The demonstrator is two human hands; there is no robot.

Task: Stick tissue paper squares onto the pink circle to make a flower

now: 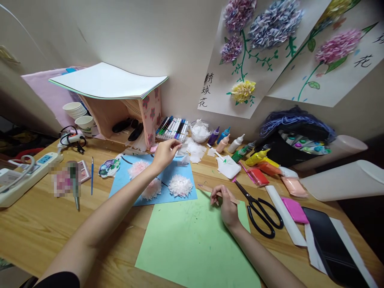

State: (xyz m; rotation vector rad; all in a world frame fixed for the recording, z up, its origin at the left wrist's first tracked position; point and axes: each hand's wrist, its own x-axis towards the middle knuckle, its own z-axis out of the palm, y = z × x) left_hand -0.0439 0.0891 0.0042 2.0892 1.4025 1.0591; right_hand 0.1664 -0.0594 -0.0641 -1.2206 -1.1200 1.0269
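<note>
My left hand (164,153) reaches forward over the blue sheet (120,185), its fingertips pinched on a small piece of white tissue (182,150) near the tissue pile (194,151). My right hand (225,203) rests at the top edge of the green paper (192,244), fingers closed on a thin wooden stick (207,188). On the blue sheet lie pink tissue flowers (180,185). Black scissors (260,210) lie just right of my right hand.
A row of marker pens (172,128), a bowl of tissue (199,131) and paint bottles (223,141) line the wall. At the left are a power strip (27,172), a paint palette (108,167) and paper cups (78,114). Coloured clay packs (295,210) lie right.
</note>
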